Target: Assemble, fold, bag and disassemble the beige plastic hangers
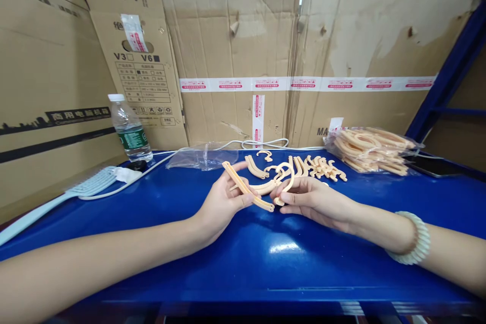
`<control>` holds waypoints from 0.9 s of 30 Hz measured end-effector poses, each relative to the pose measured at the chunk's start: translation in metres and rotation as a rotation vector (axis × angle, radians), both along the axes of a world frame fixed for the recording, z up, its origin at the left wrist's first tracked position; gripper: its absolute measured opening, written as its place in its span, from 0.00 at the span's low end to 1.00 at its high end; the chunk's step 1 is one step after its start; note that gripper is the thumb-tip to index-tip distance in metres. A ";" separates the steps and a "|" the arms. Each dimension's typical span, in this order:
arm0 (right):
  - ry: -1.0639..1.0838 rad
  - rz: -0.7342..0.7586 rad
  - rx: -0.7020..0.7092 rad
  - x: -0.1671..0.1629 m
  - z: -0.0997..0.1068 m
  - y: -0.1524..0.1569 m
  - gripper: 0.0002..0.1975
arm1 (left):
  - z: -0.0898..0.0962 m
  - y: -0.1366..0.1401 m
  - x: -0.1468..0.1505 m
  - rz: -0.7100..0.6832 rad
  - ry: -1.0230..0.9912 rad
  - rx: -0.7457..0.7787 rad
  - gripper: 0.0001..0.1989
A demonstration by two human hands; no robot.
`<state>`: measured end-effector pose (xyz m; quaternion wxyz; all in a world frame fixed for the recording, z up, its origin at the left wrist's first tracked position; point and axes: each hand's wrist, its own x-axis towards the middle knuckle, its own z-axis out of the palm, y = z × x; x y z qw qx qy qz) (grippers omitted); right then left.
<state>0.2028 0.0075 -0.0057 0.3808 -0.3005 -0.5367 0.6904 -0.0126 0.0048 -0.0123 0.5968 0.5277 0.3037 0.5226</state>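
My left hand [224, 200] grips a curved beige plastic hanger arm [246, 187] between thumb and fingers, its lower end pointing right. Close beside that end, my right hand [313, 200] pinches a beige hanger hook [291, 174] by its base, with the curve upward. Whether the hook and the arm touch, I cannot tell. Behind both hands, more curved arms [256, 167] lie on the blue table [243, 263]. A pile of small hooks [326, 168] is behind my right hand, and one loose hook [266, 154] rests farther back.
A clear bag of beige hanger parts [370, 149] sits at the back right, with a dark flat device [436, 167] beside it. At left are a water bottle [131, 131] and a light-blue hairbrush [94, 182]. A white cable [159, 159] runs along the cardboard [235, 50].
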 end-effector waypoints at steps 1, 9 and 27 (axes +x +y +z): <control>-0.002 0.006 -0.004 0.000 0.001 -0.001 0.12 | -0.001 0.001 -0.001 -0.014 0.030 -0.006 0.25; -0.026 0.097 -0.055 0.004 0.003 0.002 0.12 | 0.004 -0.003 -0.001 -0.023 0.196 0.213 0.12; -0.084 -0.082 0.053 -0.004 -0.006 -0.002 0.21 | 0.006 -0.006 0.001 -0.061 0.261 0.261 0.11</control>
